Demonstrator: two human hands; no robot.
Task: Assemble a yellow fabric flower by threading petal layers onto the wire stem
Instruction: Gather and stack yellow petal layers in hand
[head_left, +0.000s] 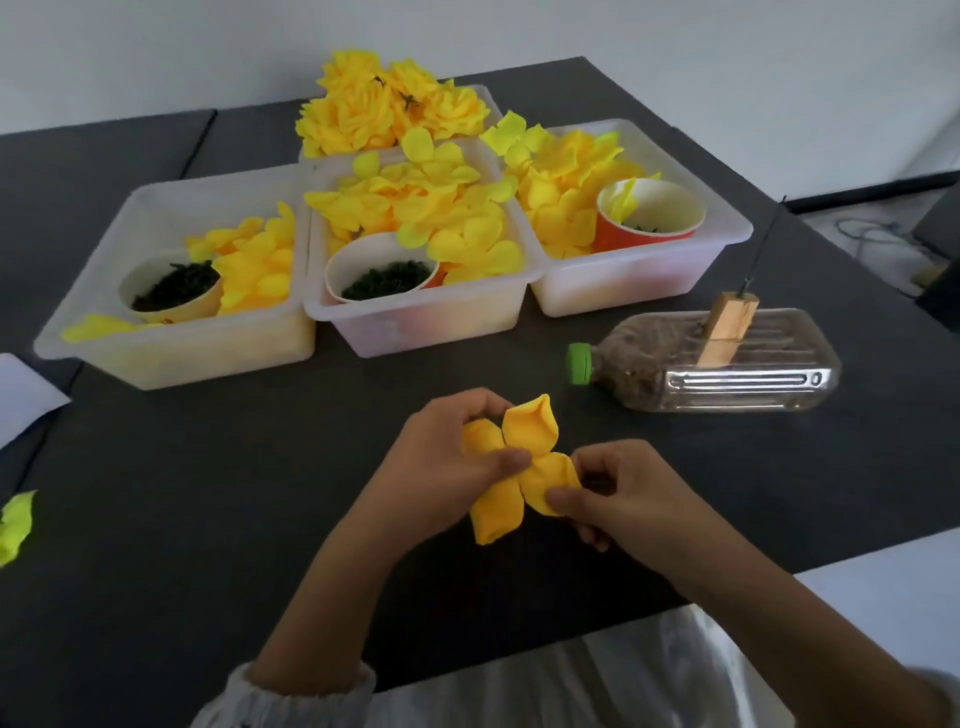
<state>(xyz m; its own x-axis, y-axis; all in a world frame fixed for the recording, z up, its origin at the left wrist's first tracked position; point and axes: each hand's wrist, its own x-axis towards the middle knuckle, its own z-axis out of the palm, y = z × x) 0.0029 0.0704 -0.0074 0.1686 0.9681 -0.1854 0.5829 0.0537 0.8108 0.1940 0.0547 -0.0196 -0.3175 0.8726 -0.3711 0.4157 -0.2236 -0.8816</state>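
A yellow four-lobed fabric petal layer (527, 457) hangs above the dark table (208, 519), between both hands. My left hand (441, 467) pinches it near its centre with thumb and fingers. My right hand (618, 493) pinches its right lobe. The thin wire stem (766, 239) stands upright in a wooden block (724, 332) set on a clear plastic bottle (727, 369) lying on its side, to the right of and beyond my hands. Nothing is on the wire that I can see.
Three white bins (171, 358) (415, 322) (623, 291) hold loose yellow petals and paper cups of dark green bits. Finished yellow flowers (395, 109) pile up in a bin behind. A stray petal (15, 525) lies at the far left edge.
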